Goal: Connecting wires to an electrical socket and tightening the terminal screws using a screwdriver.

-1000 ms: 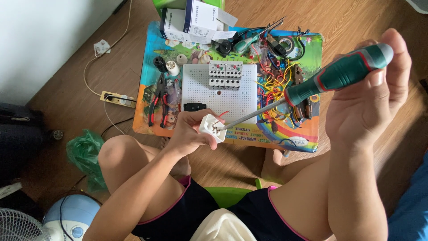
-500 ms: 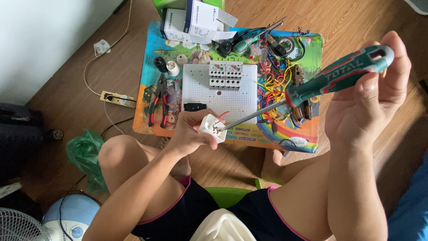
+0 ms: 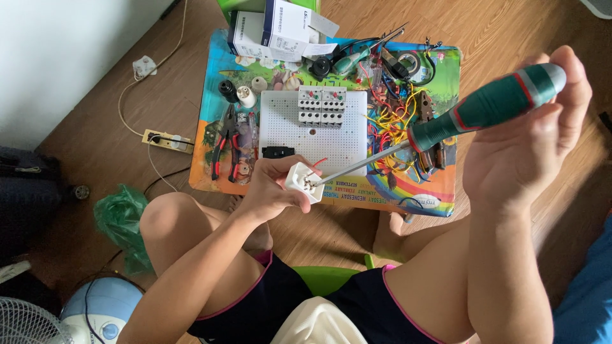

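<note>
The left hand (image 3: 271, 188) clamped a white socket (image 3: 301, 180) while the right hand (image 3: 529, 153), fingers wrapped round the screwdriver (image 3: 446, 124), worked a terminal screw, needing steady turning

My left hand (image 3: 271, 188) is curled shut, fingers wrapped forward, forearm running down to the lower left. My right hand (image 3: 532, 143) is raised higher, palm towards me, thumb and fingers closed in a grip, forearm dropping straight down.
</note>
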